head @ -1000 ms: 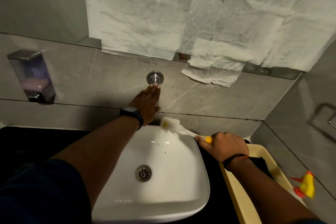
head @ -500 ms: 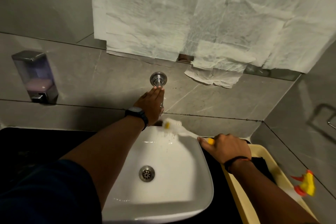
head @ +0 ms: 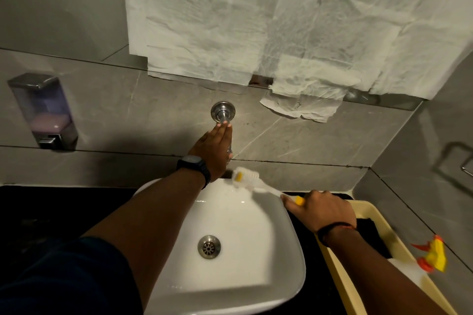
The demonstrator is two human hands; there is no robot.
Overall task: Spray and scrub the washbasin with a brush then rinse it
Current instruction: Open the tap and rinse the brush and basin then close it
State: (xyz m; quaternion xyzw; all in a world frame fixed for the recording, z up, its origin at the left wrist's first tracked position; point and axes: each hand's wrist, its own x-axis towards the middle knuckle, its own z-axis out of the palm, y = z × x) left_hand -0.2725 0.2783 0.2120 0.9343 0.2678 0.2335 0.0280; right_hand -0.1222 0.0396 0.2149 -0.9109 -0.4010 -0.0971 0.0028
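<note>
A white washbasin (head: 245,273) with a metal drain (head: 209,246) sits on a black counter below me. My left hand (head: 213,151) lies flat on top of the wall tap (head: 223,113), fingers together and stretched out. My right hand (head: 321,210) grips the yellow end of a white brush (head: 247,179). The brush head rests on the basin's far rim, just under the tap. No stream of water can be made out.
A soap dispenser (head: 43,110) hangs on the left wall. A cream tub (head: 340,271) at the right holds a dark cloth and a spray bottle with a yellow and orange trigger (head: 432,256). White paper (head: 281,28) covers the mirror. A towel ring (head: 458,161) hangs far right.
The view has shifted a little, so the tap and basin sit slightly further right in the frame. My left hand stays on the tap, and the brush head stays at the far rim.
</note>
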